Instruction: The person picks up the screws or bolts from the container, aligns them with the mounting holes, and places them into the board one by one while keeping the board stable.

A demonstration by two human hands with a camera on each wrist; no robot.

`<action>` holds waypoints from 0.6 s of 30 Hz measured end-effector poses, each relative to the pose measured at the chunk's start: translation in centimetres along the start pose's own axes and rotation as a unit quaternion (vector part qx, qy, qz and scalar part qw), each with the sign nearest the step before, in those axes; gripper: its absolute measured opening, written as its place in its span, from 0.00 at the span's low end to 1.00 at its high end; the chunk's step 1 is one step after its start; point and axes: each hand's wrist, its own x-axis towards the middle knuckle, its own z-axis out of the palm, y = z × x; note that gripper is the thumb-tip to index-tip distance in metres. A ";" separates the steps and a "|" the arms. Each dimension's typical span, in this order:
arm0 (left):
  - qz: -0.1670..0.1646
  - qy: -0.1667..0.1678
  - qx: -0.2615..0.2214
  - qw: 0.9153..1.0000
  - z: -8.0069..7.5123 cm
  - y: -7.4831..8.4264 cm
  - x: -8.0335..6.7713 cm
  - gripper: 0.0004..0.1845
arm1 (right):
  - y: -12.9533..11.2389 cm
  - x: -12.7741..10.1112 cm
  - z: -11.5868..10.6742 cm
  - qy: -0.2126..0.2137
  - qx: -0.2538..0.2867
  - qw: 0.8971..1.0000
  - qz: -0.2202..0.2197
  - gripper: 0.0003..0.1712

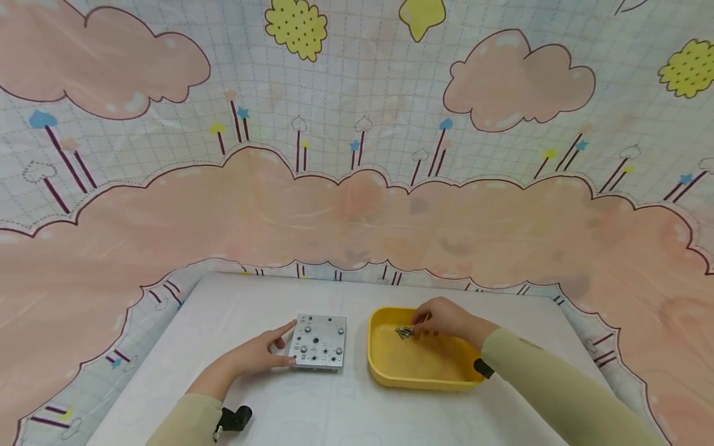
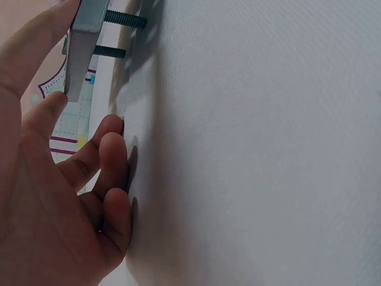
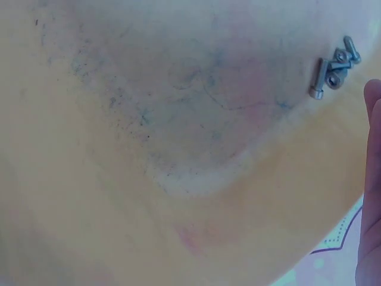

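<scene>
A square silver metal plate (image 1: 318,341) with holes and several bolt heads lies on the white table. My left hand (image 1: 253,354) holds its left side, thumb at the near corner and index finger at the far one. In the left wrist view, threaded bolt ends (image 2: 125,19) stick out from the plate's underside, and the other fingers (image 2: 113,156) curl beside it. My right hand (image 1: 443,319) reaches into a yellow tray (image 1: 424,383), fingers bent beside a small pile of socket-head screws (image 1: 404,332). Whether a screw is between those fingertips is hidden.
The tray stands right of the plate, its raised rim around the right hand. Behind the white table (image 1: 301,409) hangs a cloud-patterned curtain (image 1: 357,217). Black wrist devices (image 1: 237,418) sit at both sleeves.
</scene>
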 end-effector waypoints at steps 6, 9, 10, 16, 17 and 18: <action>0.000 -0.009 -0.007 1.000 -0.1 -0.3 0.2 0.52 | 0.1 0.0 0.0 0.007 0.021 1.000 -0.009 0.08; 0.001 -0.009 -0.009 1.000 -0.1 -0.5 0.3 0.52 | -0.2 0.1 0.0 0.002 0.026 0.999 -0.021 0.09; 0.000 -0.009 -0.010 1.000 -0.1 -0.5 0.3 0.52 | -0.4 0.2 0.0 0.000 0.029 0.999 -0.025 0.09; 0.004 -0.008 -0.008 1.000 -0.1 -0.4 0.2 0.52 | -2.1 0.7 -0.2 0.004 0.028 0.999 -0.043 0.12; 0.003 -0.008 -0.007 1.000 0.0 -0.4 0.2 0.52 | -2.5 0.9 -0.3 0.006 0.028 0.999 -0.045 0.12; 0.001 -0.008 -0.006 1.000 -0.1 -0.4 0.2 0.52 | -2.9 1.1 -0.3 0.008 0.029 0.998 -0.048 0.12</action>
